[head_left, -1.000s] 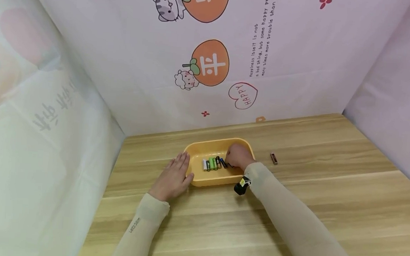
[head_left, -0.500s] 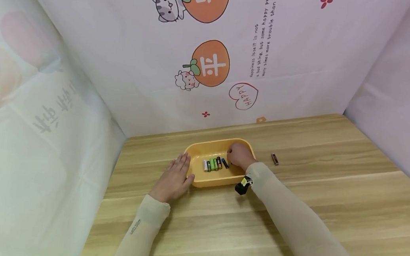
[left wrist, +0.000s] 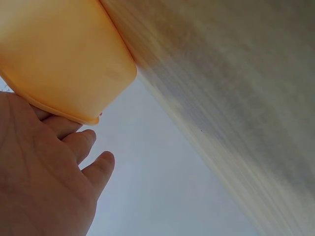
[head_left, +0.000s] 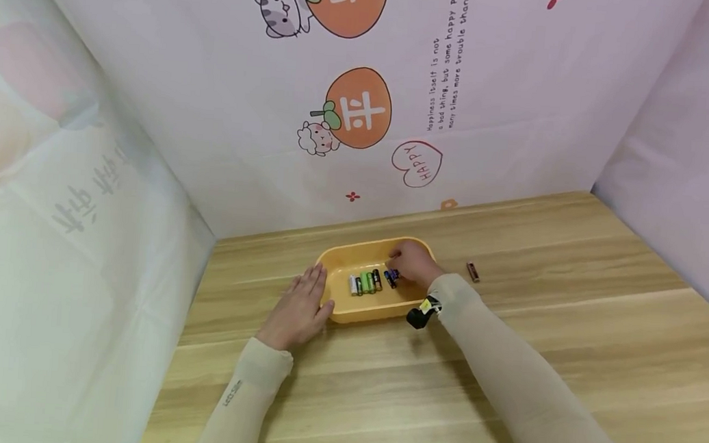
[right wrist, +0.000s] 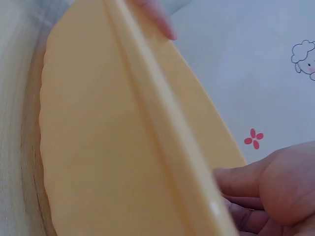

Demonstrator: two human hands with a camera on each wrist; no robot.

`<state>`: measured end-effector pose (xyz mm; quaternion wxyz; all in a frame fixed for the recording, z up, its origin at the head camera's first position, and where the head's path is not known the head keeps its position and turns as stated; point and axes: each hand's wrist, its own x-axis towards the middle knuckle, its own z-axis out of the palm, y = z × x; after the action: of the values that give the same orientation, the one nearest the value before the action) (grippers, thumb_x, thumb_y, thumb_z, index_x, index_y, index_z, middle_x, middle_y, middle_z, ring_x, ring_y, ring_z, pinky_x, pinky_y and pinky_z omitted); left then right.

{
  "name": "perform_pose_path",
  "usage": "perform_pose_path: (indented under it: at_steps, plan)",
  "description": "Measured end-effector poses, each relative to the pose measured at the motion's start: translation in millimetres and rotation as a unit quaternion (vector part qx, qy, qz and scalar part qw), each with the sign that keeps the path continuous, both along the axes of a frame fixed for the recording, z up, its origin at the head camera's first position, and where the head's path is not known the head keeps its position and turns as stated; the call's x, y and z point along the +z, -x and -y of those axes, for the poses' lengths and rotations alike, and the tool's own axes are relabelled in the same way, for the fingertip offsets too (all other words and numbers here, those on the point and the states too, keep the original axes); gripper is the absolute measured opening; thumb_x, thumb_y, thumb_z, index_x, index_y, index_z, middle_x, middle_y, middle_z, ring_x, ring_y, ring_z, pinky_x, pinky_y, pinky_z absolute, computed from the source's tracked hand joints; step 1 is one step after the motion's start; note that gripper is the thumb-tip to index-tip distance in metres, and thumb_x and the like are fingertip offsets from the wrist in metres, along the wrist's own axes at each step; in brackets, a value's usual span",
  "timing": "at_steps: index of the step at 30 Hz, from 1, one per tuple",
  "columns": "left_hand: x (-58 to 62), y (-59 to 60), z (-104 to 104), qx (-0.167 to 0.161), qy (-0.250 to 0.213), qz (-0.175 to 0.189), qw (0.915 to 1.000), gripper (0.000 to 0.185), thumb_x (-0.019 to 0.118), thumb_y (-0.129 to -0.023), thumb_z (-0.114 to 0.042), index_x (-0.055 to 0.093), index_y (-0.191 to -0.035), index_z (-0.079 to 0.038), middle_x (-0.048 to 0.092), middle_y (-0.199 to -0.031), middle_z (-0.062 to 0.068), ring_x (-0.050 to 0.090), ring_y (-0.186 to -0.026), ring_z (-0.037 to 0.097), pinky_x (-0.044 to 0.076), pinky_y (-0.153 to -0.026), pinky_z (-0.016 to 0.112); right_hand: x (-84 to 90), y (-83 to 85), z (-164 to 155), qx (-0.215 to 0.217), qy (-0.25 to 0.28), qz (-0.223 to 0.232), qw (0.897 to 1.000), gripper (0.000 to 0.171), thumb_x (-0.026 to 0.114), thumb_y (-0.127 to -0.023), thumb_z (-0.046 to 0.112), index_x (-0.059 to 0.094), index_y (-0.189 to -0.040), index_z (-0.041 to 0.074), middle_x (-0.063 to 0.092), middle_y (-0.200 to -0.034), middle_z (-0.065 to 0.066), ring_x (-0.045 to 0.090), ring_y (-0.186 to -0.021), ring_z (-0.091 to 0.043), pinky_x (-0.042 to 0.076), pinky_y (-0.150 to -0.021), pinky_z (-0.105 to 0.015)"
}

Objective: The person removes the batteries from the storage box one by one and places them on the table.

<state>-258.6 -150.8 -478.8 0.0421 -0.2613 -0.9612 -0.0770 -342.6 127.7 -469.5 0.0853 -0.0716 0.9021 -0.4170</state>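
Observation:
A yellow-orange plastic tray [head_left: 371,313] lies on the wooden table, with a row of several batteries [head_left: 367,282] in white, green and black inside it. My left hand [head_left: 296,308] rests against the tray's left end, fingers straight along the rim; the left wrist view shows those fingers [left wrist: 81,142] at its edge. Inside the right half of the tray, my right hand [head_left: 416,261] pinches a dark battery close beside a blue battery [head_left: 390,279]. Most of the pinched battery is hidden by the fingers. In the right wrist view the tray wall covers the fingertips.
A brown battery [head_left: 472,271] lies on the table [head_left: 379,395] to the right of the tray. White printed cloth [head_left: 259,174] stands behind the tray and on both sides. A small black camera [head_left: 420,313] hangs from the right wrist.
My right hand has shifted slightly and turned, bringing its dark battery up alongside the blue one. The left hand stays at the tray's end.

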Motion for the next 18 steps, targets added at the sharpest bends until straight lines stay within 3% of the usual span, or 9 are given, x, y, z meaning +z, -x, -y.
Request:
perform_pose_path:
  at_steps: [3, 9, 12, 18]
  plan:
    - [-1.8, -0.7, 1, 0.003, 0.003, 0.007, 1.0000, 0.066, 0.037, -0.105, -0.038, 0.013, -0.154, -0.001, 0.008, -0.161, 0.012, 0.009, -0.147, 0.028, 0.013, -0.117, 0.045, 1.7, -3.0, 0, 0.003, 0.030, 0.023, 0.999, 0.021, 0.064, -0.094, 0.010, 0.069, -0.110, -0.003, 0.068, -0.096, -0.013, 0.063, -0.074, -0.021, 0.055, -0.060, -0.033]
    - [-3.9, -0.5, 1, 0.006, 0.000, 0.009, 0.9999, 0.067, 0.038, -0.105, -0.038, 0.013, -0.154, -0.001, 0.007, -0.161, 0.011, 0.009, -0.147, 0.027, 0.012, -0.117, 0.045, 5.8, -6.8, -1, 0.029, 0.004, -0.015, 0.999, 0.015, 0.064, -0.094, 0.011, 0.074, -0.096, 0.000, 0.068, -0.077, -0.006, 0.059, -0.061, -0.017, 0.052, -0.055, -0.030]
    - [-3.5, -0.1, 1, 0.005, 0.002, 0.010, 0.9999, 0.067, 0.038, -0.105, -0.039, 0.013, -0.154, -0.001, 0.007, -0.161, 0.011, 0.010, -0.147, 0.028, 0.013, -0.117, 0.045, 9.0, -8.8, -2, 0.036, 0.016, 0.000, 0.999, 0.018, 0.060, -0.096, 0.010, 0.072, -0.101, -0.002, 0.068, -0.082, -0.008, 0.061, -0.065, -0.019, 0.053, -0.058, -0.031]
    - [0.6, 4.0, 0, 0.000, 0.005, 0.014, 0.9999, 0.067, 0.037, -0.105, -0.039, 0.011, -0.154, -0.002, 0.006, -0.161, 0.011, 0.008, -0.147, 0.028, 0.011, -0.117, 0.045, 19.1, -11.7, -9, 0.010, 0.071, 0.035, 0.997, 0.024, 0.057, -0.098, 0.010, 0.065, -0.115, -0.005, 0.064, -0.097, -0.013, 0.062, -0.085, -0.024, 0.057, -0.070, -0.037]
